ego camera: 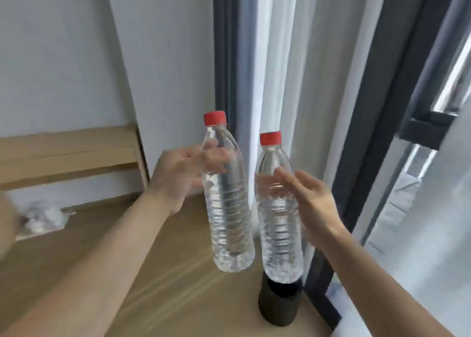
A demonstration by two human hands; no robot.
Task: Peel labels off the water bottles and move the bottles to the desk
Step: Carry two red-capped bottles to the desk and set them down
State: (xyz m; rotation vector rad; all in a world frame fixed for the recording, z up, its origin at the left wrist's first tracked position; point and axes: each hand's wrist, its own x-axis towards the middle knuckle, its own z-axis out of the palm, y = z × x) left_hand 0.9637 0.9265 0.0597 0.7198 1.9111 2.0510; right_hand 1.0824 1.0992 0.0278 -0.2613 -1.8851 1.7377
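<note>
Two clear water bottles with red caps and no labels are held up in the air above the wooden desk (158, 273). My left hand (178, 176) grips the left bottle (228, 209) around its upper body, with the bottle tilted slightly. My right hand (308, 204) holds the right bottle (276, 217) from its right side at mid height, fingers wrapped behind it. The two bottles hang side by side, a small gap apart. Both bottles are full of water.
A black cylindrical object (277, 303) stands on the desk right below the right bottle. Crumpled clear plastic (43, 219) lies at the desk's far left. A dark window frame (367, 158) and white curtain (280, 69) rise close behind. A wooden board (68, 155) leans on the wall.
</note>
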